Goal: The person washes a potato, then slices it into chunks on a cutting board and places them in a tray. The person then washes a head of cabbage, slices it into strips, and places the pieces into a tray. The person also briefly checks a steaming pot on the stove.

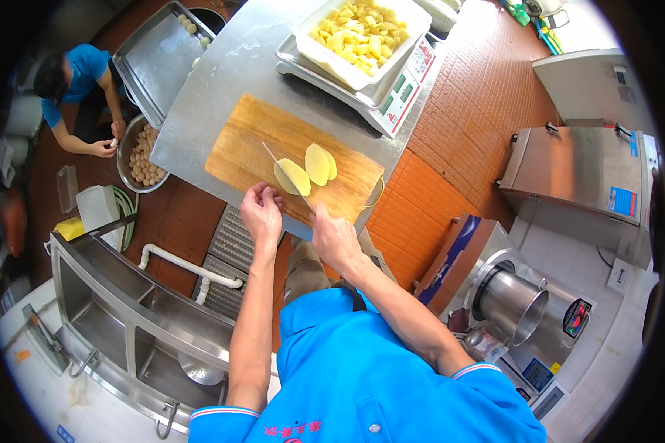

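Observation:
A wooden cutting board [244, 133] lies on the steel table below me. My right hand [332, 235] grips a kitchen knife [274, 156], its blade seen nearly edge-on over a flat piece of peeled potato [292, 177]. To the right of it, two more potato pieces [317, 164] overlap on the board. My left hand [262, 207] is at the board's near edge, left of the knife, with fingers curled; whether it holds anything is hidden. Beyond the board, a white tub [343, 72] of potato chunks [360, 33] stands on a digital scale [390, 111].
At the left, a crouching person [83, 72] handles a small pale ball over a steel bowl [123, 166] of balls, near a metal tray [155, 55]. A steel sink [127, 332] is at lower left. Steel equipment [576, 171] and a round pot [512, 302] are at right.

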A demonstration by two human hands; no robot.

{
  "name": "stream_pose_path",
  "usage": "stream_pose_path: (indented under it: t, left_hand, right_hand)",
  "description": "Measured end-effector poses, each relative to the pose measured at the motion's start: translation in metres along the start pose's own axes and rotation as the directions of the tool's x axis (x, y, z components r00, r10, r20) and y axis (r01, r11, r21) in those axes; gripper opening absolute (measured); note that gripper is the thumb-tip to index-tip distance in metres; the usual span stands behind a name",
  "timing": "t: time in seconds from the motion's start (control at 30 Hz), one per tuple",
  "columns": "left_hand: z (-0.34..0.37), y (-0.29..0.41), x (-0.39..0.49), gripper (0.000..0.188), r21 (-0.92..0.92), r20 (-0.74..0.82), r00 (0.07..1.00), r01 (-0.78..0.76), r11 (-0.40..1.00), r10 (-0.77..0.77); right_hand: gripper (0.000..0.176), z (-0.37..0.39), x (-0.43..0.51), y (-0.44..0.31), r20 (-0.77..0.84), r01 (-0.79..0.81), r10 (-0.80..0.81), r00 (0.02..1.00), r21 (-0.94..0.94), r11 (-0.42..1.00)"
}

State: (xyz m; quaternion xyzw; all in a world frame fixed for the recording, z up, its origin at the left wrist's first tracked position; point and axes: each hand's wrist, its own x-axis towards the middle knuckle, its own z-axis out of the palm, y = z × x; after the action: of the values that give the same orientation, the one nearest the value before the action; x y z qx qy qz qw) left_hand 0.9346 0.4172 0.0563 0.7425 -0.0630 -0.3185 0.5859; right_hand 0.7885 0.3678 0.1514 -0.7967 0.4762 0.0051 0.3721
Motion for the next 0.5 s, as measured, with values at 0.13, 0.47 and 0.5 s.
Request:
stream_pose_path:
  t: [0.13, 0.47, 0.5]
  left_hand:
    - [0.006, 0.004, -0.001, 0.025, 0.190, 0.046, 0.993, -0.111, 0.975, 0.104]
    - [0.057, 0.048, -0.023, 0.086, 0.688, 0.073, 0.947, -0.275, 0.671, 0.313]
    - [0.057, 0.050, -0.021, 0.087, 0.716, 0.131, 0.952, -0.283, 0.639, 0.275]
  right_hand:
    - [0.014, -0.007, -0.008, 0.009, -0.015, 0.039, -0.039, 0.999, 0.042, 0.998]
    - [0.018, -0.049, -0.032, 0.038, -0.110, -0.012, 0.037, 0.993, 0.218, 0.976]
    - [0.018, -0.049, -0.033, 0.042, -0.115, -0.015, 0.040, 0.992, 0.215, 0.976]
